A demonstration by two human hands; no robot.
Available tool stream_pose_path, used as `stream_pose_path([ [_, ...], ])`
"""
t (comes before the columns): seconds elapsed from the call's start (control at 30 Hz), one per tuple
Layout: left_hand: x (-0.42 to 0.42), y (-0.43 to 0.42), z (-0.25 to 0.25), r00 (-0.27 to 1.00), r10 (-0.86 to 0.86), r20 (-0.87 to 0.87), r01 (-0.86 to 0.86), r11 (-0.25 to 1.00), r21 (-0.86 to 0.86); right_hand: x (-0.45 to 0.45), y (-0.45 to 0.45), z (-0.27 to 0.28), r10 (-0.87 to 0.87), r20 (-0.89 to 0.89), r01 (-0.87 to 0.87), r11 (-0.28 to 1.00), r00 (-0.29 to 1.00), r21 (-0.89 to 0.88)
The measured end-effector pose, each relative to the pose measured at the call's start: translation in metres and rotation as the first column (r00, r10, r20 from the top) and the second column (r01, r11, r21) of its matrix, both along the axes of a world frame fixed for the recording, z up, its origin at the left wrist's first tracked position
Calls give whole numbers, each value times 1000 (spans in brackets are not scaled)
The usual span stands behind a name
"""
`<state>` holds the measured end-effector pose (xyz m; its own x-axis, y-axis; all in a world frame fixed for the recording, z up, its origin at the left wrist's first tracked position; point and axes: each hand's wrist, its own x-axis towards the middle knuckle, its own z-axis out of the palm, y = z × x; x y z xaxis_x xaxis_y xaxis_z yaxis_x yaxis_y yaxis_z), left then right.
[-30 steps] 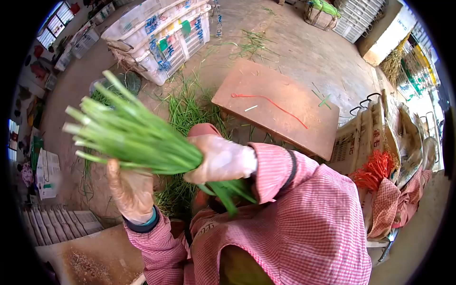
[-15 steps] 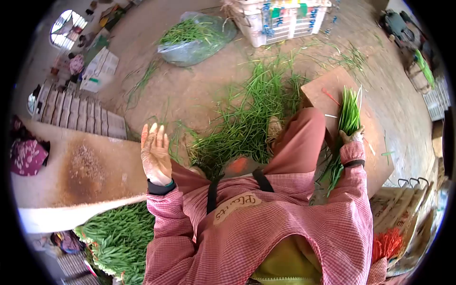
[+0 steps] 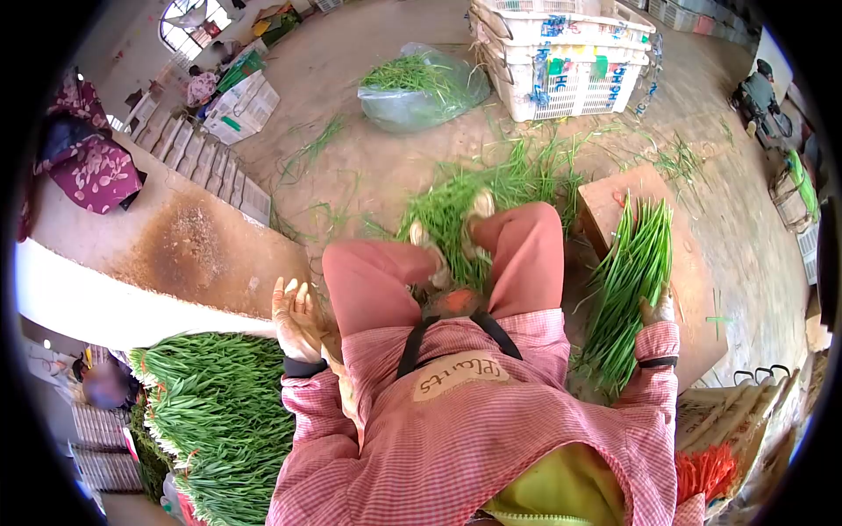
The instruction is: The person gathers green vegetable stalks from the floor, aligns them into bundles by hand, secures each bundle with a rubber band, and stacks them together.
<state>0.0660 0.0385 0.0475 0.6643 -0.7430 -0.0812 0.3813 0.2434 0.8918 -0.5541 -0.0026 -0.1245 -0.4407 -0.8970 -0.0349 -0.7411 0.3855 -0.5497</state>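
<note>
On the brown board (image 3: pixel 697 289) at the right lies a loose bunch of long green stalks (image 3: pixel 633 276), its lower part hanging over the board's near edge. My right hand (image 3: pixel 658 309) rests against the bunch's right side, its fingers partly hidden by the stalks, so their grip cannot be made out. Out to the left, my left hand (image 3: pixel 298 323) is raised with the fingers apart and nothing in it, near the end of the stained ledge (image 3: pixel 189 241).
Cut greens (image 3: pixel 456 210) litter the floor around my feet. Ahead stand a plastic bag of greens (image 3: pixel 421 92) and stacked white crates (image 3: pixel 566 66). Bundled greens (image 3: pixel 224 421) fill the lower left. Red strands (image 3: pixel 704 472) hang at the lower right. A person (image 3: pixel 107 381) is at the far left.
Since a second ago, the bunch has gone from between both hands at the left to the board. Over the last half second its stalks have spread wider. The view has shifted.
</note>
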Motion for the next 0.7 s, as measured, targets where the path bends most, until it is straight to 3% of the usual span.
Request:
stream_pose_path([
  [0.17,-10,25,-17,999,13,52,-15,999,34,2,54,-44,-68,137,51,991,988,124],
  [0.23,-5,17,-12,998,44,35,-45,999,21,11,35,-22,-98,111,83,988,989,133],
  [0.33,1,-28,30,994,-57,94,63,996,-59,30,-6,16,66,345,66,931,936,-358],
  [0.43,-11,-78,64,923,-222,314,263,960,-95,51,-55,70,180,234,-55,887,956,-459],
  [0.53,-12,-123,65,835,-345,429,358,932,51,71,-101,96,290,317,-147,902,903,-406],
  [0.63,11,-162,46,864,-378,333,324,923,209,84,-154,103,435,242,-367,887,867,-280],
  [0.7,38,-181,18,857,-428,288,366,898,245,79,-204,62,419,273,-382,907,866,-179],
])
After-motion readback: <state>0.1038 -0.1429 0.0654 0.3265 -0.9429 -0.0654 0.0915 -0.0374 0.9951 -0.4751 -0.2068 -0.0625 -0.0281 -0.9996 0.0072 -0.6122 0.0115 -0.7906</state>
